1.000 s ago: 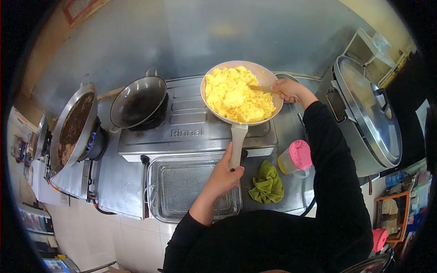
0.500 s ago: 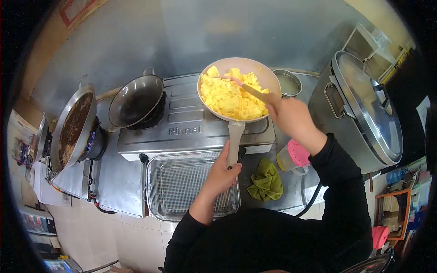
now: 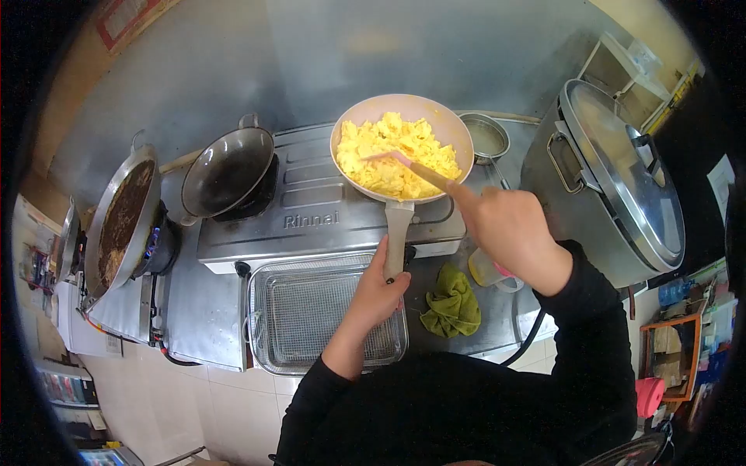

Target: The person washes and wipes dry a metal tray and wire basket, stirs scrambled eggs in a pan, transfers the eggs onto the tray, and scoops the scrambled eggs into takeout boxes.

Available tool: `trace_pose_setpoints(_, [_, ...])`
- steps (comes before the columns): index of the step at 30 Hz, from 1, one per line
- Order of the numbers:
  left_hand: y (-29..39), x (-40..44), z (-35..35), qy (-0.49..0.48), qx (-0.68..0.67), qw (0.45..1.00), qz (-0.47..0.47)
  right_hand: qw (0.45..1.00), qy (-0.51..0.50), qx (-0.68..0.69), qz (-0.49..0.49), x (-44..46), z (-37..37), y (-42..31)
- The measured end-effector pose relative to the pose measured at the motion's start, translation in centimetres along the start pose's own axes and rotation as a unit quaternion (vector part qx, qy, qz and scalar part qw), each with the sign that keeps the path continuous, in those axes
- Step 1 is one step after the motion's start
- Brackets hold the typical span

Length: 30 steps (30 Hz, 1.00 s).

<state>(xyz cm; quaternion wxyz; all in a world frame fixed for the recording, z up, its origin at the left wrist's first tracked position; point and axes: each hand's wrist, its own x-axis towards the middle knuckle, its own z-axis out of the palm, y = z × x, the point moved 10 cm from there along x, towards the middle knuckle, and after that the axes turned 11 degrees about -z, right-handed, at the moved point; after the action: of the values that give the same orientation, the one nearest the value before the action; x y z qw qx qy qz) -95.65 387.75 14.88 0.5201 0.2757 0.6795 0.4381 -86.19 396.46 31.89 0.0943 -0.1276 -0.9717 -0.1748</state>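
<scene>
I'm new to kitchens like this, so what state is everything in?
Left hand: gripping pan handle
Right hand: gripping spatula
Frying pan: uncovered, holding scrambled egg
Spatula: touching egg
Dark wok: uncovered
Loaded wok: uncovered, dark contents, blue glow beneath
Large pot: lid on
Green cloth: crumpled
Jug: partly hidden

Jug (image 3: 485, 269) partly behind right hand (image 3: 509, 233), red-bordered sign (image 3: 127, 22) cropped

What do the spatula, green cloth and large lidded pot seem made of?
Spatula: tan, matte handle, probably wood; pink head, perhaps silicone.
Green cloth: matte fabric, judging by its soft folds.
Large lidded pot: grey metal, likely stainless steel, given its satin sheen.
</scene>
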Motion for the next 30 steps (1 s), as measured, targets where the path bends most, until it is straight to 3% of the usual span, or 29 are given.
trace_pose_setpoints(6, [0.5, 0.0, -0.2, 0.009, 0.017, 1.0, 0.015, 0.998, -0.014, 0.008, -0.061, 1.2, 2.7, -3.5])
trace_pose_setpoints(9, [0.1, -0.1, -0.2, 0.012, 0.009, 1.0, -0.001, 0.998, 0.028, 0.033, -0.035, 3.3, 5.4, -2.4])
trace_pose_setpoints(14, [-0.5, 0.2, -0.1, -0.002, 0.0, 1.0, 0.003, 0.997, 0.034, -0.073, 0.002, 7.6, 10.6, -0.3])
trace_pose_setpoints(18, [-0.4, 0.0, -0.2, 0.0, 0.01, 1.0, 0.0, 0.997, 0.005, -0.066, 0.028, 8.1, 9.7, 0.9])
trace_pose_setpoints(23, [0.1, -0.1, -0.4, 0.014, 0.007, 1.0, -0.006, 0.997, -0.042, -0.045, 0.041, 4.9, 1.8, 2.5])
trace_pose_setpoints(25, [-0.1, 0.1, -0.3, 0.003, 0.001, 1.0, -0.011, 0.993, -0.01, 0.022, 0.115, 3.8, -1.5, 5.8])
trace_pose_setpoints(28, [-0.3, 0.1, -0.1, 0.006, -0.011, 1.0, -0.017, 0.984, 0.057, 0.013, 0.166, 2.9, -4.1, 9.0])
trace_pose_setpoints(30, [-0.2, 0.0, -0.2, 0.006, -0.005, 1.0, -0.018, 0.981, 0.053, 0.003, 0.188, 3.7, -1.7, 11.4])
